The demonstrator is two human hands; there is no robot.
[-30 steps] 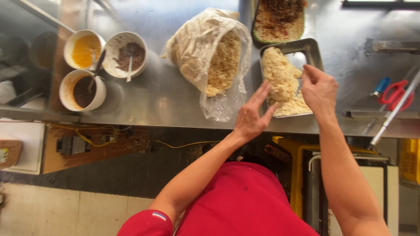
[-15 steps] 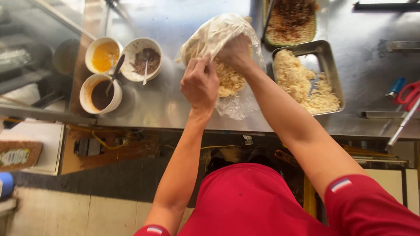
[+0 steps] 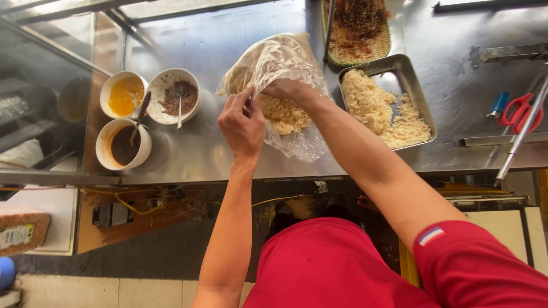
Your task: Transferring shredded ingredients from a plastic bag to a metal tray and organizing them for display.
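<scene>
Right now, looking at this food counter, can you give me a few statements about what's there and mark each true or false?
1. Both hands are at the clear plastic bag of noodles. True: left hand and right hand grip its opening.
2. The metal tray is bare. False: it holds pale noodles.
3. Three bowls sit left of the bag. True.
4. The red scissors lie inside the tray. False: they lie on the counter to its right.

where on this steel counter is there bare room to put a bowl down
Bare steel counter lies between the metal tray and the red scissors, and behind the three bowls toward the plastic bag. It is crowded at the middle, where the left hand and right hand work the bag beside the tray.
</scene>
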